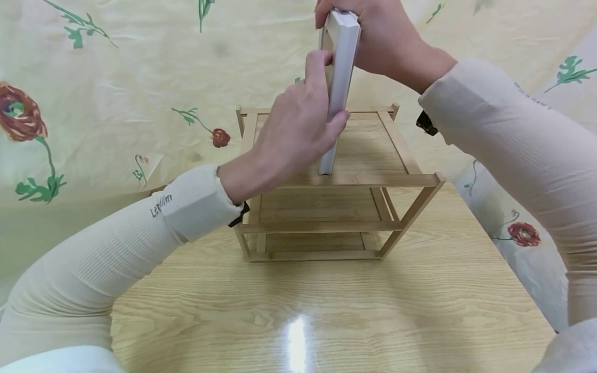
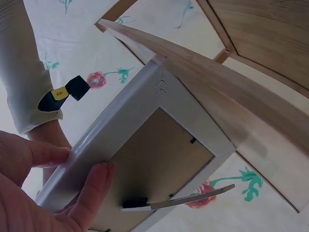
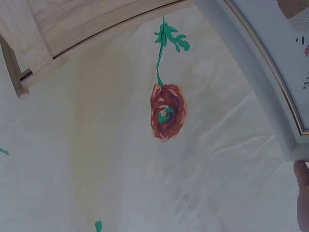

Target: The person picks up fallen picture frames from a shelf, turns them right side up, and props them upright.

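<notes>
A white picture frame (image 1: 342, 67) is held upright, edge-on to the head view, over the top shelf of a wooden rack (image 1: 368, 178). My left hand (image 1: 294, 127) grips its near side, thumb on the edge and fingers on the back. At the upper far corner my right hand (image 1: 384, 39) holds it. In the left wrist view, the brown backing (image 2: 159, 150) and a stand leg (image 2: 193, 198) sticking out from it show. The right wrist view shows part of the front, with a gold inner line. Whether the lower end touches the shelf, I cannot tell.
The rack has two lower shelves (image 1: 317, 204) and stands on a wood-grain table (image 1: 280, 295). Flower-patterned cloth (image 1: 140, 77) hangs behind and at the right. A table edge (image 1: 508, 274) runs along the right side.
</notes>
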The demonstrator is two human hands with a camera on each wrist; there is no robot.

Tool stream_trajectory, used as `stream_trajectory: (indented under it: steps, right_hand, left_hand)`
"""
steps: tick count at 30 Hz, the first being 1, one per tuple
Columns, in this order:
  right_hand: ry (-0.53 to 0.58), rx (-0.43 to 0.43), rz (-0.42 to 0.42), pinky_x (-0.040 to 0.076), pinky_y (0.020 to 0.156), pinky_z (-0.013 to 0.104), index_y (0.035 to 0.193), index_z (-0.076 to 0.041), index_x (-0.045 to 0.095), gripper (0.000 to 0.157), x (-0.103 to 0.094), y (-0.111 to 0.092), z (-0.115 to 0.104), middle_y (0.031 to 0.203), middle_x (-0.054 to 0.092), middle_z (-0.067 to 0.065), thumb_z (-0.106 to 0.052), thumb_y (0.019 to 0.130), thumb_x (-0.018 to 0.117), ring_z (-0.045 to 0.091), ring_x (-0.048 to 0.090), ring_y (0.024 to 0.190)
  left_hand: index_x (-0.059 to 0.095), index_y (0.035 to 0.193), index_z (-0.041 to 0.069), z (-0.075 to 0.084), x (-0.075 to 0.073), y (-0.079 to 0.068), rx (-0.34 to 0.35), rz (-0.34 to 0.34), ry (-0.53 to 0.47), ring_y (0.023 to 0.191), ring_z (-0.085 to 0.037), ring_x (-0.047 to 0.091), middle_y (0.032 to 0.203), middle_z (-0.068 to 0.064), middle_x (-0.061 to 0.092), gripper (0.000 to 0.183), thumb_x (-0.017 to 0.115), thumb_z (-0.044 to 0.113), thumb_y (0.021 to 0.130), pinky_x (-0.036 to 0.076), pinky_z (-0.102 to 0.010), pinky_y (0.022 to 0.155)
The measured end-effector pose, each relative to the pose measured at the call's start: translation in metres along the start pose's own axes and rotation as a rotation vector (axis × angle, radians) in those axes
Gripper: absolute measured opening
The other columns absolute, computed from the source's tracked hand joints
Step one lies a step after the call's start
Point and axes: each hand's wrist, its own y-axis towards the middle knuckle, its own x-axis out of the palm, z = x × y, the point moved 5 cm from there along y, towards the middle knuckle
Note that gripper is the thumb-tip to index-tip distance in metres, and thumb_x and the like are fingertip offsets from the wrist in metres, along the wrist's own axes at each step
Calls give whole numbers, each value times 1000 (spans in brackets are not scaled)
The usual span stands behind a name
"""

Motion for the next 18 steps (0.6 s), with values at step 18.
stream_trajectory:
  steps: [18]
  right_hand:
    - [-157, 76, -56, 35, 94, 38, 109, -3, 65, 28, -17, 22, 0, 117, 58, 16, -23, 91, 56, 26, 44, 97]
  left_hand:
    - [26, 142, 9, -4, -16, -6, 17, 75, -45, 72, -12, 62, 96, -5, 67, 61, 61, 17, 92, 49, -20, 61]
